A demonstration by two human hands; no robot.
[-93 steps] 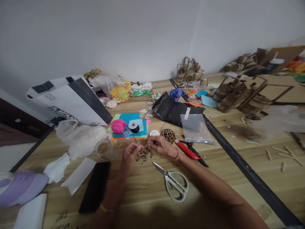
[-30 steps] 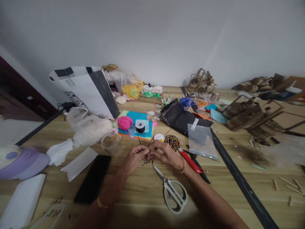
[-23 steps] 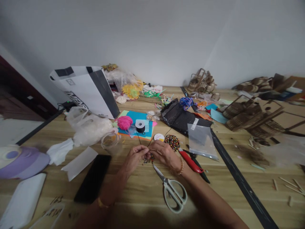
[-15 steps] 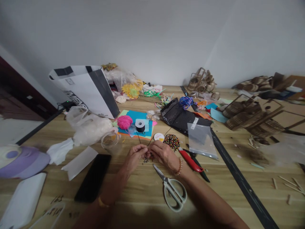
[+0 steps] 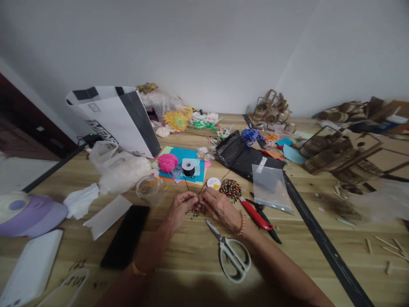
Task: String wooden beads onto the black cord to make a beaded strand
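Observation:
My left hand [image 5: 180, 209] and my right hand [image 5: 220, 207] meet at the middle of the wooden table, fingers pinched together. Between them runs a thin black cord [image 5: 186, 184] that leads back to a black spool [image 5: 188, 167] on blue paper. A small strand of dark mixed beads [image 5: 194, 211] hangs just under my fingertips. A pile of colourful beads [image 5: 231, 188] lies just past my right hand, beside a small white reel [image 5: 213, 183]. White-handled scissors [image 5: 230, 252] lie shut near my right wrist.
A black phone [image 5: 124, 236] lies left of my arm. A clear jar [image 5: 148, 189], white plastic bag [image 5: 116, 169], pink yarn ball [image 5: 167, 162] and a white-and-black paper bag [image 5: 113, 119] stand behind. A red-handled tool [image 5: 255, 215] and clear zip bag [image 5: 270, 189] lie right. Wooden basket pieces [image 5: 332, 153] crowd the far right.
My hands have stayed pinched together over the beads, shifting only slightly. The view has drifted a little since three seconds ago; the beads under my fingers look more gathered.

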